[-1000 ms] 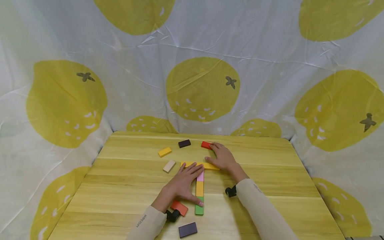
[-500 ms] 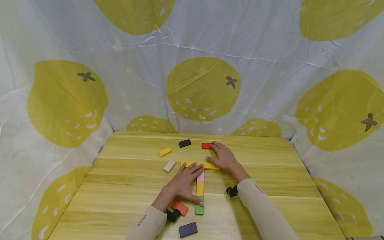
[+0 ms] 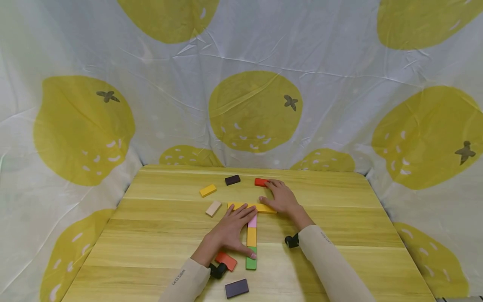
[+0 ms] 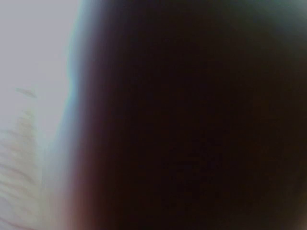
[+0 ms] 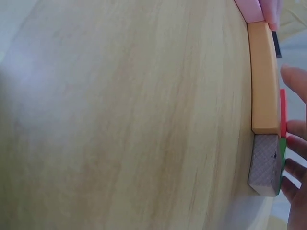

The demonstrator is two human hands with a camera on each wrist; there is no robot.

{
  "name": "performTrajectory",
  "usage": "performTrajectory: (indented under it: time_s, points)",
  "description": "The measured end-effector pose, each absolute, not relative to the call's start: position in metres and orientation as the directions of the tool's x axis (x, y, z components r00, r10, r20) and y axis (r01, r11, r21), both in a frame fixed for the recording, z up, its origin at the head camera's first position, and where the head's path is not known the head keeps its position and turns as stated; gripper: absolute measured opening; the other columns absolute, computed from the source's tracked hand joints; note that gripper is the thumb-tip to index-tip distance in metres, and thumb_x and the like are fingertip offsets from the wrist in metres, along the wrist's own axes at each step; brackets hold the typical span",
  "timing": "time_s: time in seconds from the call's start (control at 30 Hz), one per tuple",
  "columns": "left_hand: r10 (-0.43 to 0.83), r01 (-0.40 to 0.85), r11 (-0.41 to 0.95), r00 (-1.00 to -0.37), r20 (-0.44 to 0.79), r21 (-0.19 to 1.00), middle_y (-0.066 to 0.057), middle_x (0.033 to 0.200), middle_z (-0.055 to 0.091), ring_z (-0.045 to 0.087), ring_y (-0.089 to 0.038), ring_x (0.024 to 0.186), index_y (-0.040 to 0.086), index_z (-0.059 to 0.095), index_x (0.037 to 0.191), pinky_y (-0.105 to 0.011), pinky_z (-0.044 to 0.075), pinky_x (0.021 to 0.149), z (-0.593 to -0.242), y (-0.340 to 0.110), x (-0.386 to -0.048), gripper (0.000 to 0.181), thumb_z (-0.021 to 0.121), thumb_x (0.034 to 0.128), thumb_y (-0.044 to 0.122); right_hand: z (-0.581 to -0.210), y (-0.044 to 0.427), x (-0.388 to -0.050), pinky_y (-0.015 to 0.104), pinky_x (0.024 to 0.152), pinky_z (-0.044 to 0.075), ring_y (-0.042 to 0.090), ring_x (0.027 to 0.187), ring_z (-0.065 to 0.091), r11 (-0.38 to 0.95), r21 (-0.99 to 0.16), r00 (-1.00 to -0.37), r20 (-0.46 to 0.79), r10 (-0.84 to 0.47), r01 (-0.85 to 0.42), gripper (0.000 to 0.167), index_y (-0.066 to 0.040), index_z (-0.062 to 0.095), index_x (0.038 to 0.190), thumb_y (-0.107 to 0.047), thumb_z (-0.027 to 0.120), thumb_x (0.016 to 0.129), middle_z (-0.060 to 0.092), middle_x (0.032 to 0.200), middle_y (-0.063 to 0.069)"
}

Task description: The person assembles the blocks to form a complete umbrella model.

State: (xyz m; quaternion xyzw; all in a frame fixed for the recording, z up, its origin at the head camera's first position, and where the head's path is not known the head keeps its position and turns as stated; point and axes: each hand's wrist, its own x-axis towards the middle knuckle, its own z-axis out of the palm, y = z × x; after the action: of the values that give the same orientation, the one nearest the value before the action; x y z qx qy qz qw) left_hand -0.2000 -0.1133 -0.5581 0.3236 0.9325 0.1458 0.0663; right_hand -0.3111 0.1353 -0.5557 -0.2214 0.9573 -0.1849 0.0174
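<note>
In the head view, the left hand (image 3: 233,230) lies spread, its fingertips on a yellow row (image 3: 267,208) and its thumb on a green block (image 3: 250,263). A pink block (image 3: 252,221) and a yellow block (image 3: 251,237) link row and green block in a line. The right hand (image 3: 283,199) touches the right end of a red block (image 3: 261,182) with its fingertips, thumb held apart near the row. In the right wrist view, the right hand's fingers (image 5: 296,165) are beside red (image 5: 283,112) and green (image 5: 283,158) pieces. The left wrist view is dark and blurred.
Loose on the wooden table (image 3: 151,235) lie a black block (image 3: 232,180), a yellow block (image 3: 208,191), a beige block (image 3: 213,208), an orange-red block (image 3: 226,261) by the left wrist and a dark purple block (image 3: 237,288). A lemon-print curtain (image 3: 332,105) surrounds the table.
The red block has shifted slightly to the right and changed its angle a little at the right fingertips. Both hands have stayed nearly in place.
</note>
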Motion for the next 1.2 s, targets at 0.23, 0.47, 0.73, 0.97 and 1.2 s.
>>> performTrajectory:
  time_s: [0.23, 0.47, 0.73, 0.97, 1.2]
  points:
    - [0.622, 0.582, 0.749, -0.783, -0.031, 0.317, 0.011, 0.173, 0.014, 0.008, -0.021, 0.162, 0.025, 0.02, 0.167, -0.057, 0.005, 0.13, -0.559, -0.114, -0.2, 0.138, 0.066, 0.0576, 0.097, -0.557, 0.135, -0.311, 0.057, 0.121, 0.035, 0.035, 0.151, 0.035, 0.832, -0.377, -0.905, 0.045, -0.422, -0.407, 0.077, -0.011, 0.046, 0.156, -0.06, 0.057, 0.097, 0.04, 0.162, 0.01]
    - [0.622, 0.58, 0.747, -0.783, -0.033, 0.323, 0.01, 0.173, 0.015, 0.009, -0.021, 0.162, 0.025, 0.021, 0.167, -0.058, 0.006, 0.13, -0.558, -0.114, -0.2, 0.138, 0.067, 0.0579, 0.096, -0.557, 0.143, -0.309, 0.059, 0.12, 0.035, 0.037, 0.153, 0.032, 0.801, -0.452, -0.909, 0.061, -0.412, -0.393, 0.084, -0.012, 0.039, 0.159, -0.062, 0.06, 0.095, 0.034, 0.167, 0.011]
    - [0.626, 0.58, 0.742, -0.779, -0.038, 0.335, 0.007, 0.174, 0.015, 0.008, -0.022, 0.162, 0.024, 0.02, 0.167, -0.058, 0.004, 0.13, -0.558, -0.114, -0.201, 0.138, 0.068, 0.0581, 0.095, -0.558, 0.167, -0.296, 0.062, 0.116, 0.038, 0.038, 0.15, 0.036, 0.763, -0.542, -0.921, 0.053, -0.386, -0.351, 0.083, -0.011, 0.041, 0.157, -0.054, 0.068, 0.092, 0.033, 0.165, 0.011]
    - [0.629, 0.585, 0.741, -0.777, -0.036, 0.33, 0.006, 0.174, 0.016, 0.01, -0.025, 0.162, 0.024, 0.02, 0.167, -0.059, 0.005, 0.129, -0.558, -0.114, -0.201, 0.138, 0.068, 0.0587, 0.095, -0.561, 0.175, -0.29, 0.061, 0.116, 0.039, 0.039, 0.147, 0.041, 0.756, -0.524, -0.903, 0.062, -0.425, -0.391, 0.078, -0.008, 0.047, 0.154, -0.056, 0.065, 0.095, 0.038, 0.162, 0.013]
    - [0.628, 0.583, 0.742, -0.778, -0.037, 0.332, 0.008, 0.174, 0.014, 0.01, -0.026, 0.162, 0.024, 0.02, 0.167, -0.059, 0.005, 0.129, -0.558, -0.113, -0.2, 0.138, 0.068, 0.0586, 0.094, -0.562, 0.175, -0.287, 0.061, 0.117, 0.037, 0.039, 0.148, 0.039, 0.754, -0.531, -0.907, 0.069, -0.415, -0.386, 0.076, -0.008, 0.048, 0.153, -0.054, 0.067, 0.095, 0.039, 0.162, 0.013]
